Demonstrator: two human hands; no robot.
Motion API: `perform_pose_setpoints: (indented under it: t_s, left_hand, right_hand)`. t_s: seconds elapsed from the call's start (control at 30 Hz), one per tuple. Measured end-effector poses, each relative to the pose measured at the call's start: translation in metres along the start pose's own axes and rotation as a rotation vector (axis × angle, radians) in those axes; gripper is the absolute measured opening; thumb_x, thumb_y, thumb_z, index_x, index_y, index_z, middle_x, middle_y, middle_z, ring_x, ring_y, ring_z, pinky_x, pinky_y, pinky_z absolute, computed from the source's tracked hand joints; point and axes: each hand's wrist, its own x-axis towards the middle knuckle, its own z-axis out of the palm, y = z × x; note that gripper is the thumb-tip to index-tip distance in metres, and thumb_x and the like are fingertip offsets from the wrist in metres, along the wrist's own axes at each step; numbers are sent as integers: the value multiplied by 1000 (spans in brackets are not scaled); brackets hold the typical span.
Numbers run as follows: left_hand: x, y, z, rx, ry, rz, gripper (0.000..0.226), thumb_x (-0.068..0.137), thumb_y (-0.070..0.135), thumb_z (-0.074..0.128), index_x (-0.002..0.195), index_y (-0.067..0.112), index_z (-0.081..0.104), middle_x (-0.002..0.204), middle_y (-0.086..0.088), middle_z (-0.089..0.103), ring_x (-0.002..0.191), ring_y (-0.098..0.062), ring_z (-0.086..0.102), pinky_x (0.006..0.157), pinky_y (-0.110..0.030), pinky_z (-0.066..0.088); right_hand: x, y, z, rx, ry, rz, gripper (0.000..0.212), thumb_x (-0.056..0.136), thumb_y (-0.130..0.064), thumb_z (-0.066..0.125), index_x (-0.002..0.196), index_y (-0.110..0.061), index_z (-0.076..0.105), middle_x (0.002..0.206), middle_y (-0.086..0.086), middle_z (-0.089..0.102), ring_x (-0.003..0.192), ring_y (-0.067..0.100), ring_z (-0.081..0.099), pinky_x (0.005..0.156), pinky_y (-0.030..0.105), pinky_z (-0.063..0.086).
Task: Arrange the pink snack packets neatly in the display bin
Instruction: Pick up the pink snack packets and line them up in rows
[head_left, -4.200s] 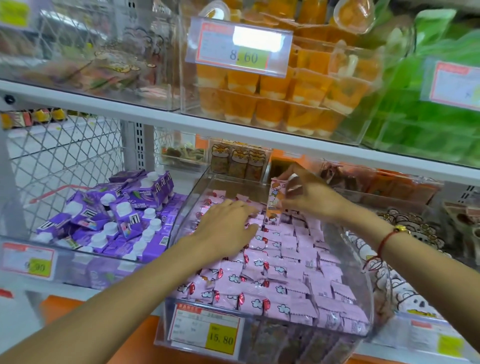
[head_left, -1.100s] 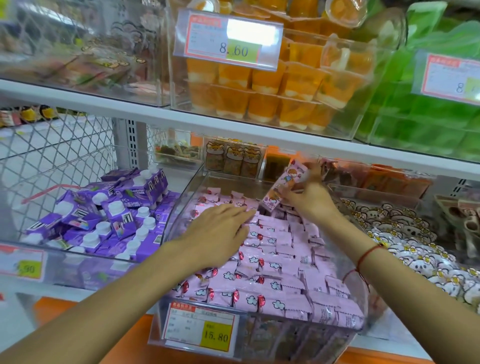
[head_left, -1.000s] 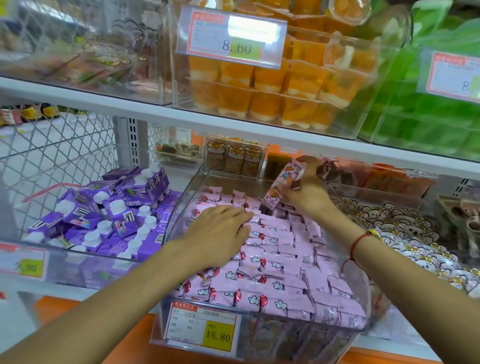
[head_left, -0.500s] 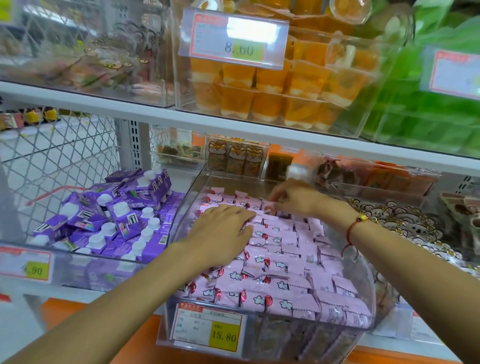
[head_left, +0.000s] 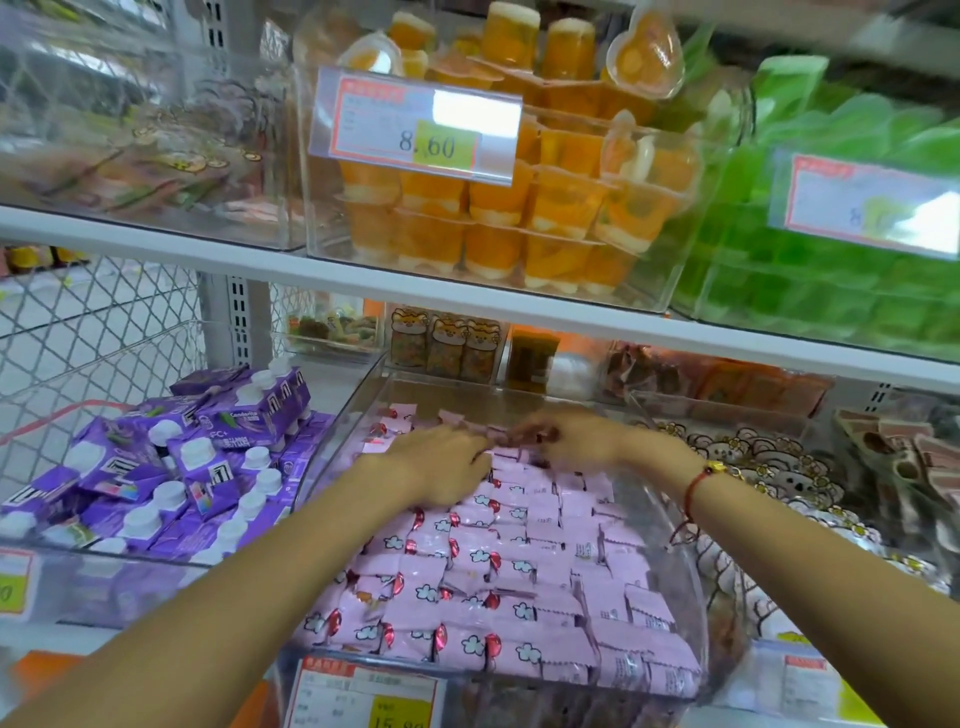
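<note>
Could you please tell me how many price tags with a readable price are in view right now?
2: the 8.60 tag on the orange cup bin, the partly cropped 15.80 tag on the pink packet bin. Others are blurred or cropped.

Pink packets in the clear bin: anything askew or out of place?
Yes. Front rows of pink packets lie flat and aligned, but packets at the back left sit tilted and loose. Both hands, left and right, rest there.

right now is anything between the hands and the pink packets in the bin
Nothing visible. The clear bin is open on top, and both hands are already inside it: the left hand lies on the pink packets and the right hand touches the back rows, its grip blurred.
</note>
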Motion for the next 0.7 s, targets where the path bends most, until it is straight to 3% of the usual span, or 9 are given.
perform_pose_setpoints:
  t_s: [0.07,0.13,0.23,0.33,0.4,0.5,0.57,0.7]
  left_hand:
    - [3,-4,3,4,27,-9,38,101,34,27,130,24,50,125,-8,56,103,-26,53,83,-36,46]
    - [4,-6,5,-7,32,-12,40,101,34,27,137,26,44,133,-9,54,111,-28,53,88,-39,47]
    - [3,-6,7,-11,57,16,41,101,34,29,143,34,33,132,-7,54,106,-25,53,76,-33,45]
    - [0,-6,5,40,109,62,40,102,32,30,140,33,40,137,-2,51,117,-25,50,88,-36,46]
    - [-1,-6,4,59,114,80,40,102,31,28,137,31,46,142,2,47,122,-24,46,96,-38,43]
    - [0,-7,4,42,70,51,39,102,30,27,128,25,55,130,-5,56,111,-26,51,90,-40,46]
    - [1,-7,4,29,46,32,38,102,30,27,124,23,57,125,-8,59,108,-27,52,89,-41,46]
    - [1,-8,4,37,19,11,42,102,34,24,138,31,46,143,0,47,128,-26,43,100,-41,41]
  right_hand:
    - [5,3,-4,42,123,-6,37,94,-4,46,130,-12,53,129,8,55,112,24,54,96,34,46]
    - [14,2,-3,11,223,41,31,94,-6,48,123,-14,59,130,7,55,113,23,55,95,29,46]
    - [31,-1,2,-39,284,106,25,93,-13,54,115,-18,64,127,3,58,110,20,55,93,28,45]
    - [38,-6,6,-42,267,127,20,88,-27,63,107,-21,68,119,0,62,98,16,55,85,25,46]
    - [41,-7,8,-54,257,134,18,86,-28,66,101,-21,71,115,-1,63,96,16,55,87,27,49]
    - [42,-8,10,-79,273,126,14,88,-22,63,98,-18,71,115,2,63,100,19,57,90,30,50]
    - [41,-9,10,-76,298,115,13,91,-19,59,98,-15,69,112,3,63,95,18,57,84,28,50]
    - [42,-14,2,65,514,121,9,97,-16,45,96,-11,53,102,9,58,83,18,50,63,24,38]
